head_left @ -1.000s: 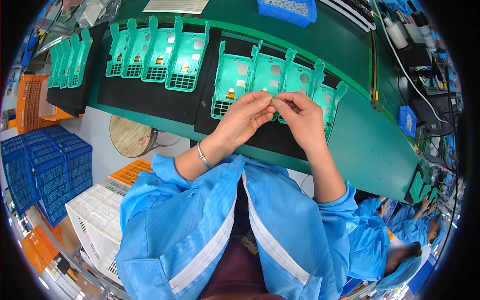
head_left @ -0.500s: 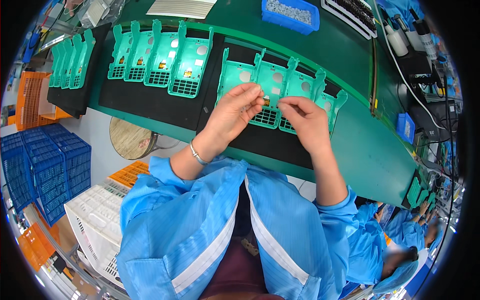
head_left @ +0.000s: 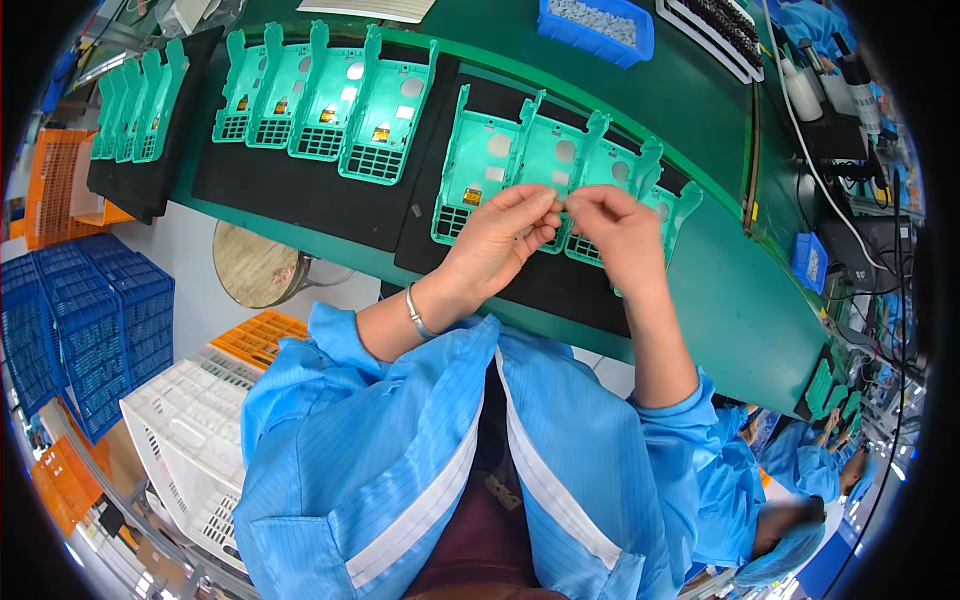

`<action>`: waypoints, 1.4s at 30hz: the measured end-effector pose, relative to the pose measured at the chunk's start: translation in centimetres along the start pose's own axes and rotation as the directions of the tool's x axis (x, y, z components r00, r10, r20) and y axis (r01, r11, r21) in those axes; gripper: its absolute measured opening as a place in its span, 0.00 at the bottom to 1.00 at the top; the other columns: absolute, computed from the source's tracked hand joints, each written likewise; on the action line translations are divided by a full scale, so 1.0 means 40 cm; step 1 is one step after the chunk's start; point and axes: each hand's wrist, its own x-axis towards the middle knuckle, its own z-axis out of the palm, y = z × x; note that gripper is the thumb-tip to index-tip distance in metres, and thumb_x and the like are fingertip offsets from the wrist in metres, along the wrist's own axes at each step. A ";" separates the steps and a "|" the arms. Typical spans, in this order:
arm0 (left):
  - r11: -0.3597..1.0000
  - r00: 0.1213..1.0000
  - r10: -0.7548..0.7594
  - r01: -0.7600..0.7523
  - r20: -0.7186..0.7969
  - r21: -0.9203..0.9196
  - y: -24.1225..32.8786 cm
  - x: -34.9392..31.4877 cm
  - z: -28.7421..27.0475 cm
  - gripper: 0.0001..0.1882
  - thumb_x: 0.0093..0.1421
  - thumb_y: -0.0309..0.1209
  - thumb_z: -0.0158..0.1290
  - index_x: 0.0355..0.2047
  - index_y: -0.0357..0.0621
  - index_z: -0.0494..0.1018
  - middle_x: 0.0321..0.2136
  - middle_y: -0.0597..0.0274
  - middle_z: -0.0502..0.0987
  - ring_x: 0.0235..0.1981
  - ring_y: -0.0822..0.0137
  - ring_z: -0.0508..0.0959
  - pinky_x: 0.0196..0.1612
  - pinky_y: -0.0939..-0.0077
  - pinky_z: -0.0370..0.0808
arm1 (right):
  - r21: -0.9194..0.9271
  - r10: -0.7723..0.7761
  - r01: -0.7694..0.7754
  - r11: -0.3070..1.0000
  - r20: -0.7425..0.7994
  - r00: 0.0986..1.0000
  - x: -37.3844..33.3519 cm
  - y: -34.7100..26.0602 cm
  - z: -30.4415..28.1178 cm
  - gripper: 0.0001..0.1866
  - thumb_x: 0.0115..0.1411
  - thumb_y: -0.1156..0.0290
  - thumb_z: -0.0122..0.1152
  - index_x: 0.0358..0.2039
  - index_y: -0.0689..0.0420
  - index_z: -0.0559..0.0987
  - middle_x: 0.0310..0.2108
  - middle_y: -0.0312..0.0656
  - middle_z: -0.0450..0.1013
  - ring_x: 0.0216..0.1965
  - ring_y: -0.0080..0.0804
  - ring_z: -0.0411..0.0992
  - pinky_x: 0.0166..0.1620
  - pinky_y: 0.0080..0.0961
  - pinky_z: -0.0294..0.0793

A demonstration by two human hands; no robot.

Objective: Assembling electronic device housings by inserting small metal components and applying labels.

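Over the right-hand row of green plastic housings [head_left: 480, 150], my two hands come together with fingertips almost meeting. My left hand [head_left: 495, 240] is closed in a pinch, thumb and forefinger pressed together, and a bracelet circles its wrist. Facing it, my right hand [head_left: 625, 240] also pinches. Whatever sits between the fingers is too small to make out. Beneath the hands, the housings lie side by side on a black mat [head_left: 540, 290], each with a grid of openings at its near end. The hands partly cover the middle housings.
More green housings [head_left: 395, 105] lie on black mats to the left. A blue bin [head_left: 597, 30] of small pale pieces stands at the back. Crates, blue [head_left: 130, 310] and white [head_left: 190, 420], and a round stool [head_left: 255, 262] stand left. Co-workers [head_left: 730, 500] sit at right.
My hands have shifted slightly to the right, and their fingertips have come closer together. The left housing of the right-hand row shows more of its grid now.
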 end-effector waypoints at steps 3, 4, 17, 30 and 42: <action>0.997 0.996 0.071 -0.069 -0.058 0.035 0.019 -0.013 0.006 0.16 0.65 0.31 0.47 0.50 0.35 0.67 0.42 0.57 0.74 0.43 0.69 0.75 0.50 0.78 0.72 | -0.088 0.115 -0.124 0.988 -0.099 0.988 0.068 0.038 -0.068 0.10 0.53 0.67 0.59 0.30 0.61 0.80 0.21 0.36 0.75 0.23 0.20 0.72 0.29 0.18 0.71; 0.995 0.994 0.086 -0.082 -0.066 0.052 0.029 -0.016 0.002 0.19 0.66 0.30 0.44 0.54 0.33 0.64 0.45 0.53 0.73 0.46 0.65 0.74 0.53 0.75 0.71 | -0.089 0.119 -0.128 0.988 -0.106 0.987 0.086 0.049 -0.081 0.10 0.53 0.67 0.59 0.30 0.61 0.80 0.21 0.36 0.75 0.23 0.20 0.72 0.29 0.18 0.71; 0.984 0.992 0.108 -0.099 -0.059 0.146 0.085 -0.043 -0.046 0.15 0.66 0.31 0.44 0.49 0.34 0.68 0.36 0.59 0.75 0.38 0.73 0.76 0.43 0.80 0.75 | -0.533 0.186 -0.136 0.835 0.040 0.982 0.158 0.047 -0.069 0.11 0.46 0.68 0.56 0.25 0.62 0.80 0.21 0.45 0.76 0.22 0.32 0.76 0.31 0.28 0.73; 0.971 0.975 0.178 -0.152 -0.135 0.187 0.092 -0.045 -0.042 0.10 0.64 0.30 0.49 0.43 0.38 0.71 0.36 0.61 0.76 0.36 0.75 0.76 0.42 0.83 0.75 | -0.538 0.119 -0.110 0.836 -0.018 0.993 0.151 0.080 -0.062 0.10 0.47 0.66 0.56 0.25 0.59 0.81 0.24 0.45 0.77 0.26 0.42 0.75 0.34 0.34 0.74; 0.984 0.976 0.162 -0.149 -0.143 0.098 0.090 -0.035 -0.048 0.09 0.63 0.29 0.51 0.42 0.38 0.72 0.34 0.62 0.77 0.34 0.76 0.76 0.40 0.84 0.76 | -0.715 -0.288 0.176 0.676 -0.037 0.957 0.088 0.110 -0.037 0.08 0.52 0.71 0.57 0.31 0.57 0.80 0.31 0.48 0.76 0.31 0.47 0.75 0.35 0.38 0.74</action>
